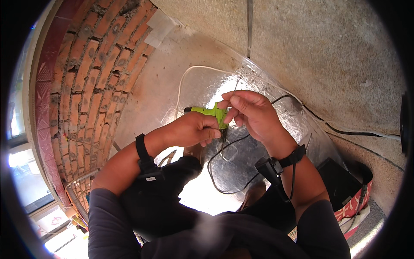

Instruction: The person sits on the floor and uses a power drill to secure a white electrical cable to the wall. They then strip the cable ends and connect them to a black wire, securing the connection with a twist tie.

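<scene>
left grip holds green drill, brick wall well apart

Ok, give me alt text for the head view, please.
The left hand holds a green power drill while the right hand, just beside it, pinches a thin rod. Below them, a black cable and a white cable cross a shiny, foil-like sheet. An exposed brick wall stands at left, a rough beige wall at upper right.

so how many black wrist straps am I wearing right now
2. One strap is around the left wrist, the other strap around the right wrist. Any under the sleeves would be hidden.
</scene>
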The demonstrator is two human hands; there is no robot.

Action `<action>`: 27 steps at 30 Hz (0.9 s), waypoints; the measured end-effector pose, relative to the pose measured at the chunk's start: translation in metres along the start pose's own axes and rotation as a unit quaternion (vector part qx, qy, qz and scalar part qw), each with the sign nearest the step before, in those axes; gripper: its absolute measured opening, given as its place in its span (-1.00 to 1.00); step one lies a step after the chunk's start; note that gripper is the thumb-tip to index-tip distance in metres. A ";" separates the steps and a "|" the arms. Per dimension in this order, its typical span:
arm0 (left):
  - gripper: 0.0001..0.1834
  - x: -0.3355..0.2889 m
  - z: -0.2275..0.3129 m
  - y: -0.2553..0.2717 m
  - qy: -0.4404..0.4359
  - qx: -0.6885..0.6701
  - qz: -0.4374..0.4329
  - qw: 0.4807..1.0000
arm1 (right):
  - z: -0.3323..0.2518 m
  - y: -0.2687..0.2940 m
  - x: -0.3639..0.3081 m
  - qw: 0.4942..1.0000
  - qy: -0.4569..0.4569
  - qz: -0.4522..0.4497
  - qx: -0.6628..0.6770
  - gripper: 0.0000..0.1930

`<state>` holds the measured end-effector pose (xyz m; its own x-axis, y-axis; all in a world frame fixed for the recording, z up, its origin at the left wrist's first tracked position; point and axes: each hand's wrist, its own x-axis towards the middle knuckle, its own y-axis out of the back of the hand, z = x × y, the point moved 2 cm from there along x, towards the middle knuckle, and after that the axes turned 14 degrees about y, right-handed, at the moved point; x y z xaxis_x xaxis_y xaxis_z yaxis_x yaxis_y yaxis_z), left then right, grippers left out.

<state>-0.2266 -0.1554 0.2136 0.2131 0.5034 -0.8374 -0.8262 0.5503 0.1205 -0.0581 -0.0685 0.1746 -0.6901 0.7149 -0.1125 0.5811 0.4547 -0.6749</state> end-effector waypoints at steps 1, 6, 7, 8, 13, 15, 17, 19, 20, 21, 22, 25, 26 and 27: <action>-0.81 0.001 -0.002 0.001 -0.004 -0.044 0.002 0.999 | 0.001 0.002 0.000 1.000 0.002 -0.002 0.012 -0.80; -0.82 0.006 -0.012 0.005 -0.020 -0.193 -0.012 0.981 | 0.003 0.013 0.005 0.990 0.041 0.055 0.120 -0.81; -0.83 0.005 -0.011 0.006 -0.021 -0.220 -0.017 0.975 | 0.003 0.014 0.006 0.988 0.054 0.063 0.129 -0.81; -0.83 0.004 -0.010 0.007 -0.021 -0.231 -0.022 0.972 | 0.001 0.013 0.006 0.986 0.050 0.074 0.138 -0.81; -0.82 0.009 -0.016 0.005 -0.045 -0.301 -0.037 0.952 | -0.003 0.010 0.008 0.984 0.065 0.061 0.153 -0.82; -0.82 0.011 -0.015 0.004 -0.050 -0.303 -0.036 0.951 | -0.005 0.009 0.007 0.983 0.069 0.061 0.159 -0.82; -0.81 0.011 -0.014 0.006 -0.051 -0.296 -0.014 0.954 | -0.007 0.008 0.004 0.981 0.064 0.075 0.168 -0.83; -0.78 0.009 -0.010 0.006 -0.049 -0.304 -0.023 0.951 | -0.009 0.007 0.005 0.978 0.068 0.071 0.184 -0.83; -0.76 0.008 -0.008 0.005 -0.047 -0.308 -0.029 0.950 | -0.009 0.007 0.005 0.976 0.070 0.070 0.192 -0.83; -0.75 0.005 -0.005 0.003 -0.034 -0.296 -0.043 0.954 | -0.010 0.006 0.005 0.975 0.071 0.068 0.199 -0.83; -0.73 0.001 0.001 0.002 -0.021 -0.284 -0.056 0.957 | -0.010 0.006 0.007 0.974 0.071 0.067 0.205 -0.83; -0.69 -0.001 0.002 0.002 -0.023 -0.258 -0.064 0.964 | -0.013 0.007 0.007 0.971 0.075 0.071 0.217 -0.83; -0.67 0.000 0.001 0.003 -0.029 -0.252 -0.063 0.965 | -0.013 0.007 0.007 0.970 0.075 0.075 0.219 -0.83; -0.68 0.000 -0.001 0.003 -0.030 -0.249 -0.054 0.966 | -0.014 0.006 0.007 0.971 0.074 0.084 0.210 -0.84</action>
<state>-0.2297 -0.1540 0.2140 0.3301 0.5067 -0.7964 -0.9427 0.2203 -0.2506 -0.0538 -0.0535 0.1796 -0.5140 0.8424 -0.1618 0.4314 0.0908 -0.8976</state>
